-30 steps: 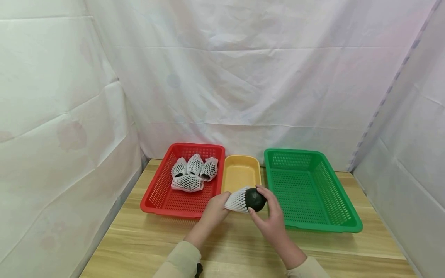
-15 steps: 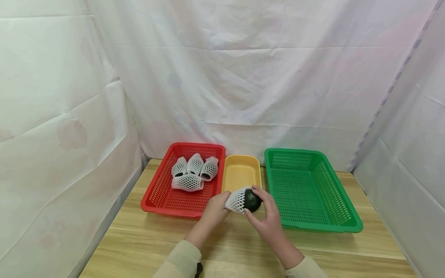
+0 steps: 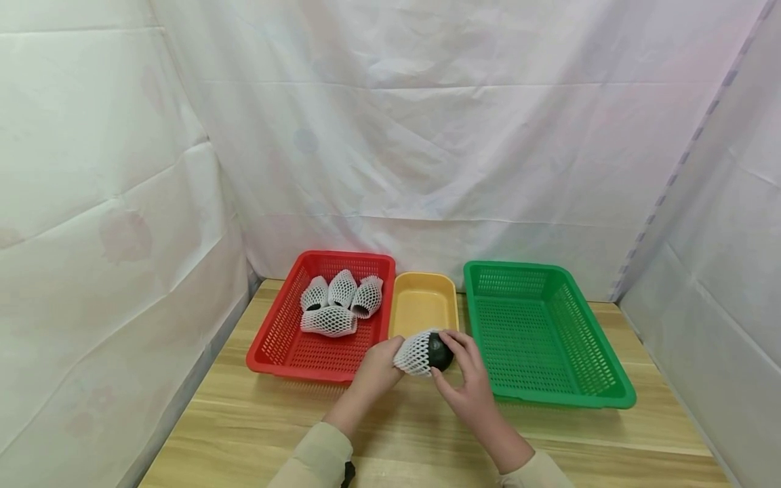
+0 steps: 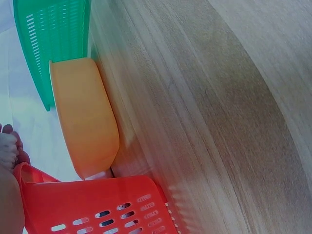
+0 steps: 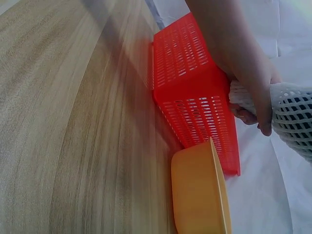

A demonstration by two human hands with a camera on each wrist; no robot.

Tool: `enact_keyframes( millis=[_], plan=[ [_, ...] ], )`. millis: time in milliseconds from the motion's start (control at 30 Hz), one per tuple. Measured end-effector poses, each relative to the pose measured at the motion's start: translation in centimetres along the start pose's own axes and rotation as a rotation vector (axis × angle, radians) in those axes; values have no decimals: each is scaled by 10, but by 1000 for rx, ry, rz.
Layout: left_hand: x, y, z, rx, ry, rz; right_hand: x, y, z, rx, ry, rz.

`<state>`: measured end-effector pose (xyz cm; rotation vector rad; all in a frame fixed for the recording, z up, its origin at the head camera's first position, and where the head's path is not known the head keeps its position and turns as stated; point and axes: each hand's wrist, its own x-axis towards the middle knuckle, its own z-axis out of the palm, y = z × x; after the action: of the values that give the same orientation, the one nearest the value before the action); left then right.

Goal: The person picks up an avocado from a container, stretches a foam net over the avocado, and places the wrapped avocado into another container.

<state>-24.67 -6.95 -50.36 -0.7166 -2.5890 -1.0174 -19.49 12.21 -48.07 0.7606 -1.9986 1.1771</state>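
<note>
A dark, rounded avocado (image 3: 439, 352) sits partly inside a white foam net sleeve (image 3: 413, 354) in the head view, its bare end toward the right. My left hand (image 3: 379, 366) grips the sleeve's gathered narrow end, which the right wrist view also shows beside the left thumb. Fingers and thumb of my right hand (image 3: 466, 376) hold the avocado's exposed end from above and below. Both hands are above the wooden table, in front of the yellow tray (image 3: 425, 279). In the left wrist view, only a little of the left hand appears at the left edge.
On the left stands a red basket (image 3: 299, 375) with several dark items in white foam nets (image 3: 329, 321) toward its back. A green basket (image 3: 552, 400) stands on the right. White cloth (image 3: 427, 156) hangs behind and along both sides of the wooden table (image 3: 415, 440).
My right hand has shifted left with the avocado, and less of its dark skin shows outside the sleeve. The left hand has stayed nearly still, holding the sleeve's end.
</note>
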Motion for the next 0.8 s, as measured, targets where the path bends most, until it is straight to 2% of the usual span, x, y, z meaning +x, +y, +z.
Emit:
enact_keyframes(
  millis=[133, 367, 667, 800],
  plan=[
    [-1, 0, -1, -23, -11, -29, 1, 0, 1, -15, 39, -51],
    [-1, 1, -1, -77, -34, -64, 2, 0, 2, -31, 34, -57],
    [1, 2, 1, -59, -46, -60, 1, -1, -6, -12, -4, -47],
    [2, 2, -1, -10, -30, -12, 1, 1, -9, -45, -16, -45]
  ],
)
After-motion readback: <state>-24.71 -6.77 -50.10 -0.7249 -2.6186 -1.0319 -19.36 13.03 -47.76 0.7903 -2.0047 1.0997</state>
